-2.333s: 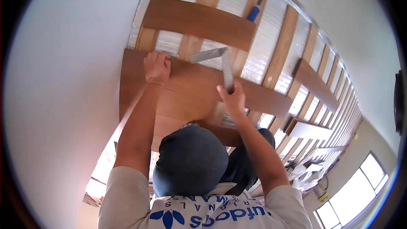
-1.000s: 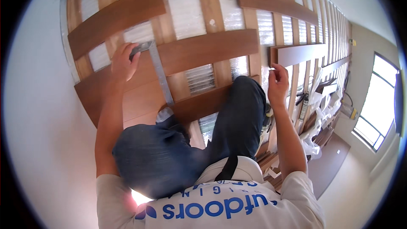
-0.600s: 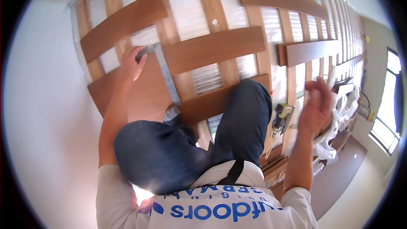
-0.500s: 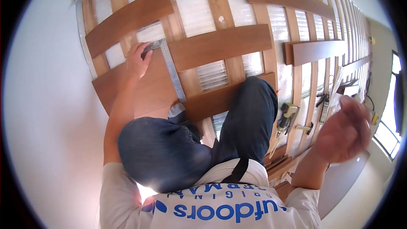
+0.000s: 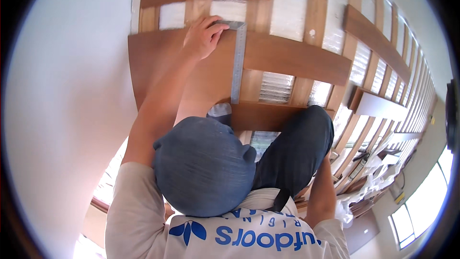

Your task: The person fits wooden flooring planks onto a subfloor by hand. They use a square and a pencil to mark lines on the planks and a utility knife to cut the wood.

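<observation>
My left hand (image 5: 203, 36) reaches up and presses its fingers on the corner of a metal carpenter's square (image 5: 235, 67). The square's long blade lies down across a wide brown floorboard (image 5: 158, 67) beside the white wall. Its lower tip ends at a shorter brown board (image 5: 268, 115) by my grey sock (image 5: 220, 110). My right forearm (image 5: 322, 196) runs down beside my right thigh (image 5: 297, 153); the hand itself is hidden behind the leg. My bent left knee (image 5: 203, 163) in blue trousers fills the middle.
More brown boards (image 5: 297, 60) lie across pale wooden joists (image 5: 318, 0) with silvery insulation (image 5: 292, 0) between them. A white wall (image 5: 72, 91) runs along the left. Tools and white wrapping (image 5: 364, 172) lie at the right, near a window (image 5: 417, 206).
My right hand has left the board at the right, swung through the air and dropped out of sight behind my leg. The left hand has stayed on the square.
</observation>
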Demonstrator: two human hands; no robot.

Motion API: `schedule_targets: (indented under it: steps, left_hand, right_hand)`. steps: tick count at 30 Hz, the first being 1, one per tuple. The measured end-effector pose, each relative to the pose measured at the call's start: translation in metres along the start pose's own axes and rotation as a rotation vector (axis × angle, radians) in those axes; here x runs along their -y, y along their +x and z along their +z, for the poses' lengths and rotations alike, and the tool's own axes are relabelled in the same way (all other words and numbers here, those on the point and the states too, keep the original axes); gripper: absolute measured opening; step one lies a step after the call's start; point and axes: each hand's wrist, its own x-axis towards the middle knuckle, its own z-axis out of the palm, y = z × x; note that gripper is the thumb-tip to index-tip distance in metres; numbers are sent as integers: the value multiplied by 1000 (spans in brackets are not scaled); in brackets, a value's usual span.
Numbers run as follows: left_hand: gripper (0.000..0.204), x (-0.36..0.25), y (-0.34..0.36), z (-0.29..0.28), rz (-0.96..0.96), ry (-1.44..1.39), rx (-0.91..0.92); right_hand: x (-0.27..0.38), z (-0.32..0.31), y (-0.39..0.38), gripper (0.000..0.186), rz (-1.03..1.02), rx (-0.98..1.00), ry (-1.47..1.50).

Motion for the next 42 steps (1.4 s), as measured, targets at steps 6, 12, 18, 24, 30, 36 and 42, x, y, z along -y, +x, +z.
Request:
schedule_targets:
  steps: [6, 12, 18, 24, 30, 36, 42]
  left_hand:
    - [26, 0, -2, 6, -20, -12, 25]
    - [24, 5, -2, 9, -57, -23, -6]
    - [24, -12, 16, 25, -53, -99, -66]
    - [31, 6, -6, 5, -50, 2, 44]
    - [35, 2, 0, 10, -27, -30, 38]
    - [42, 5, -3, 6, 9, -3, 37]
    - [41, 5, -3, 8, 20, 6, 22]
  right_hand:
    - [15, 0, -3, 44, 33, -84, -87]
    - [31, -6, 3, 43, -33, -192, -144]
    - [84, -83, 18, 44, -417, -627, -178]
    - [257, -14, -98, 40, -459, -134, 332]
    - [317, 26, -145, 36, -885, 15, 168]
    - [325, 26, -147, 40, -774, -9, 99]
    - [320, 30, -139, 43, -820, 63, 139]
